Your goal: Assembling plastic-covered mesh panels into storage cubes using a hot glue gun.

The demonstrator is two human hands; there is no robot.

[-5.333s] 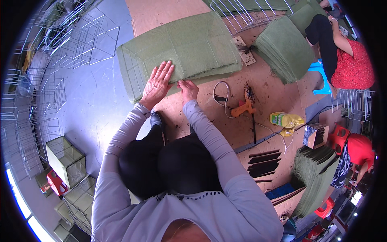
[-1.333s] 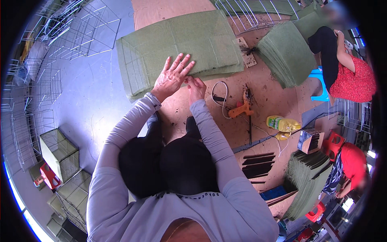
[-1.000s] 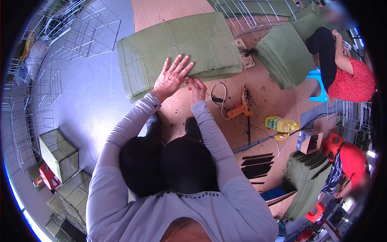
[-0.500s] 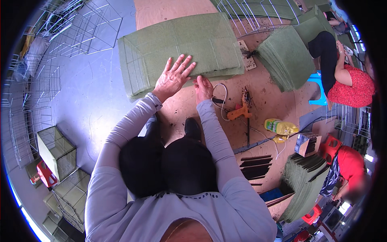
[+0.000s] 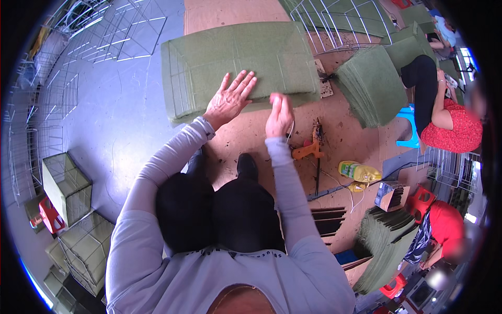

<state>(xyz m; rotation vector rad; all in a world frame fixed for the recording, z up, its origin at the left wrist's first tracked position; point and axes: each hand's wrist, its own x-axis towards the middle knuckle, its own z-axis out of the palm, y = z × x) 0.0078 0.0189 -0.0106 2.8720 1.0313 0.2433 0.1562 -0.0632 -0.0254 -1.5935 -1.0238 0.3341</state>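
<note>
A green felt-like sheet (image 5: 246,49) covers a wire frame (image 5: 181,86), whose thin rods show faintly through it. On the sheet's near part my left hand (image 5: 229,100) lies flat with its fingers spread. My right hand (image 5: 280,119) is raised just off the near right edge, fingers curled together; the fingertips are blurred, and whatever they may hold cannot be made out. Below it, an orange glue gun (image 5: 308,150) rests on the brown board, and a white cord (image 5: 291,131) shows partly behind my right hand.
Stacked green sheets (image 5: 371,86) lie to the right, near a seated person in red (image 5: 452,123) and a blue stool (image 5: 409,128). A yellow bottle (image 5: 360,171) lies nearer. Wire frames (image 5: 128,34) stand at far left. Another person (image 5: 444,230) bends at lower right.
My right hand has lifted away from the sheet's near edge and moved a little right, its fingers curling closed. The left hand stays flat on the sheet. The whole view has shifted slightly.
</note>
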